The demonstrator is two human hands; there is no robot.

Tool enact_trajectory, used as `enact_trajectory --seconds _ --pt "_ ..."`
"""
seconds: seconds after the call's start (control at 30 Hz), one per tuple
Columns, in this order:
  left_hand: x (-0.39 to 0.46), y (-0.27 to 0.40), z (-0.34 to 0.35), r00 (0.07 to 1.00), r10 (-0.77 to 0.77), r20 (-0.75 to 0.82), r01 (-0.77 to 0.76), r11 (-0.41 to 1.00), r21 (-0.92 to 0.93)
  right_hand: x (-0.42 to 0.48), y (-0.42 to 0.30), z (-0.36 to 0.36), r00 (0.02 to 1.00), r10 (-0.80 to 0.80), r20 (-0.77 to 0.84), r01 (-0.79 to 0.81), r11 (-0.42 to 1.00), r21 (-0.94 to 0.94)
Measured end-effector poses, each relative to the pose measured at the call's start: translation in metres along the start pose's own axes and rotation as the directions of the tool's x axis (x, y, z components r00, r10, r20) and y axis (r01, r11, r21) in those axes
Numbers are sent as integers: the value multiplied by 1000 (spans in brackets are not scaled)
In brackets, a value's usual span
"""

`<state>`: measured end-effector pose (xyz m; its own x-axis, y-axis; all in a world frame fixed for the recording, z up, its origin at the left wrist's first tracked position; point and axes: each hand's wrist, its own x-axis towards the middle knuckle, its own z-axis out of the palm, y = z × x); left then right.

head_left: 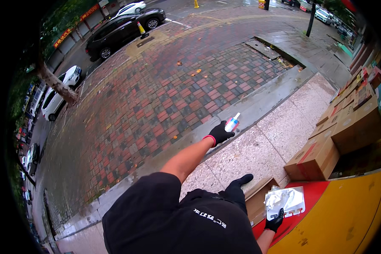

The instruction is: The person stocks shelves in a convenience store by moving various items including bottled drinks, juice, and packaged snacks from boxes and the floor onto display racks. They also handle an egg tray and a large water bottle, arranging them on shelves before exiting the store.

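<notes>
My left hand point(221, 133), in a black glove with a pink cuff, reaches out over the stone step. It grips a small bottle point(231, 124) with a white nozzle and a blue, white and pink label. Low on the right, my gloved right hand point(275, 221) holds a bundle of flat clear plastic packets point(285, 200) by their white edge with cut-out slots. The packets are in front of a red and yellow panel point(343, 216). Beside them is a cardboard box point(261, 197), partly hidden by my body.
Stacked cardboard boxes point(316, 157) line the right side. My shoe point(246, 179) rests on the speckled stone step point(241, 158), which borders a kerb and wet brick paving point(152, 104). Farther off are a tree trunk point(55, 82), a traffic cone point(141, 29) and parked cars point(123, 31).
</notes>
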<state>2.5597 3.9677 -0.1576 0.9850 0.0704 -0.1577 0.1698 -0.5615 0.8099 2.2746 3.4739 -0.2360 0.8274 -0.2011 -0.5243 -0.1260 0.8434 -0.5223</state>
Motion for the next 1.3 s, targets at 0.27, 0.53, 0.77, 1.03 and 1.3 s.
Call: enact_trajectory --seconds 0.27,0.53,0.77,1.03,1.3 --pt "149 84 137 975 -176 132 142 962 234 256 -104 88 1000 30 2 -30 999 20" --pt "211 -61 188 723 -685 -92 688 701 189 520 -261 277 979 -205 -1 195 932 -304" --pt "414 -6 290 663 -748 -30 719 625 305 685 -387 343 978 -201 -50 175 929 -325" --pt "850 381 431 941 -218 258 175 968 180 865 -522 355 946 -261 -192 199 936 -291" --pt "1097 564 552 980 10 200 6 997 -78 1117 -637 394 953 -219 -207 172 960 -221"
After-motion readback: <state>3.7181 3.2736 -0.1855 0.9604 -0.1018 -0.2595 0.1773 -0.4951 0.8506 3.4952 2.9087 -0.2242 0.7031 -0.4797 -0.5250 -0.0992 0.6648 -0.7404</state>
